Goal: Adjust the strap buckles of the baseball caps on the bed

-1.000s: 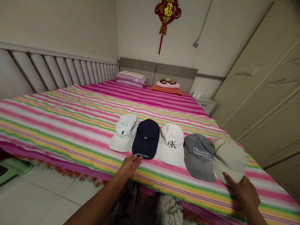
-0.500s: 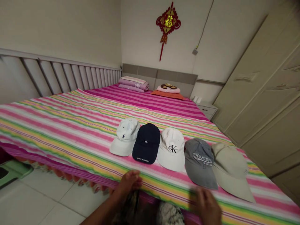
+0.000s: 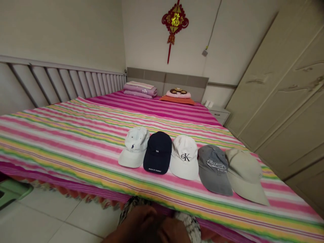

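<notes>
Black-and-white patterned cloth (image 3: 191, 225) shows around the left hand (image 3: 141, 216) and the right hand (image 3: 174, 229), which sit low and close together just off the near edge of the bed (image 3: 83, 131). Blur and shadow hide their fingers: I cannot tell how far open they are, whether they touch, or whether anything is held. Beyond them, five caps lie in a row, all apart from the hands: the navy cap (image 3: 157, 152) and the CK cap (image 3: 184, 157) nearly straight ahead, the horse-badge cap (image 3: 134, 148) ahead and leftward, the grey cap (image 3: 214, 170) and the beige cap (image 3: 245, 173) off to the right. The caps sit so snug that handling one could easily nudge its neighbour; I would pinch a brim by its edge, slide it gently and leave the soft crowns unpressed. Whether some edges overlap is hard to judge, the backs are out of sight, and the mark on the beige one is unreadable. Farther out, the stool (image 3: 19, 187) to their left and the wardrobe (image 3: 283, 101) to their right are cut off.
</notes>
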